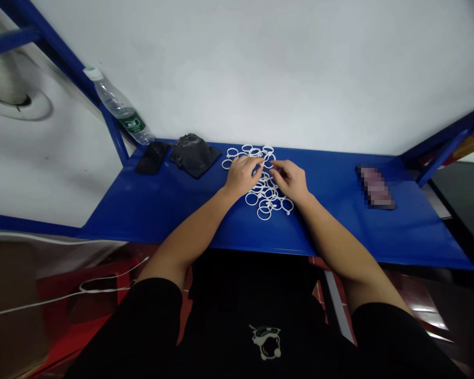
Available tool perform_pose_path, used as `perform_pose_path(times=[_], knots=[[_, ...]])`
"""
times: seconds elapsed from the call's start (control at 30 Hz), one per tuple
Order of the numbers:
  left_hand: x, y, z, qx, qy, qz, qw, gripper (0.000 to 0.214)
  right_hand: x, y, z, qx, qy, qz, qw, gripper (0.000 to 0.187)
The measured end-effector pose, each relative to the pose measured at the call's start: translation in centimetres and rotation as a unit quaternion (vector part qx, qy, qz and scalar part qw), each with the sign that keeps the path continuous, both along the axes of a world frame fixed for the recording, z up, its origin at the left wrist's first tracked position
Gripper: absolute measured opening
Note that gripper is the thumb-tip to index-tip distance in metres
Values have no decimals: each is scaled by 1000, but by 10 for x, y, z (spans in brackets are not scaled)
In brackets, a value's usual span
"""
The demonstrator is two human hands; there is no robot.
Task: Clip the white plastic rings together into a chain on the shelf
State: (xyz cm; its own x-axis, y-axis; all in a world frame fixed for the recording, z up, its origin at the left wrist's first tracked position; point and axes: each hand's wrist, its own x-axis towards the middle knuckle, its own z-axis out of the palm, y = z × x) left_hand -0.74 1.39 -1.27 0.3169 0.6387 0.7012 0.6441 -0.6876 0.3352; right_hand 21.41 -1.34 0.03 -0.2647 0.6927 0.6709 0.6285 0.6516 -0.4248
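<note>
Many white rings (264, 213), each with a small knob or eyelet, lie in a loose pile on the blue shelf top (142, 208). My left hand (243, 175) is over the left part of the pile, thumb and fingertips drawn together at a white ring (269, 165). From the other side my right hand (292, 180) brings its thumb and forefinger to the same ring, closed in a pinch. Fingertips and the small part between them are too fine to make out clearly. Some rings are partly hidden under both hands.
Left of the pile sit a black pouch (195, 155) and a black phone-like object (152, 158). A plastic bottle (120, 108) leans against the blue frame post. A blurred-out flat object (376, 187) lies at right. The white wall (268, 73) rises behind.
</note>
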Motion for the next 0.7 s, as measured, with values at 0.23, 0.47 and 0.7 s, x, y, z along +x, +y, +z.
perform_pose_path(times=[0.23, 0.47, 0.7], knots=[[4, -2, -3, 24, -36, -38, 998, 14, -1, 0, -2, -20, -12, 3, 1000, 28], [4, -7, 2, 29, -24, -68, 997, 23, -3, -5, 0, -9, -1, -12, 1000, 29], [6, -8, 3, 13, 0, -54, 998, 25, -3, -7, 5, 1, -12, -5, 1000, 28]])
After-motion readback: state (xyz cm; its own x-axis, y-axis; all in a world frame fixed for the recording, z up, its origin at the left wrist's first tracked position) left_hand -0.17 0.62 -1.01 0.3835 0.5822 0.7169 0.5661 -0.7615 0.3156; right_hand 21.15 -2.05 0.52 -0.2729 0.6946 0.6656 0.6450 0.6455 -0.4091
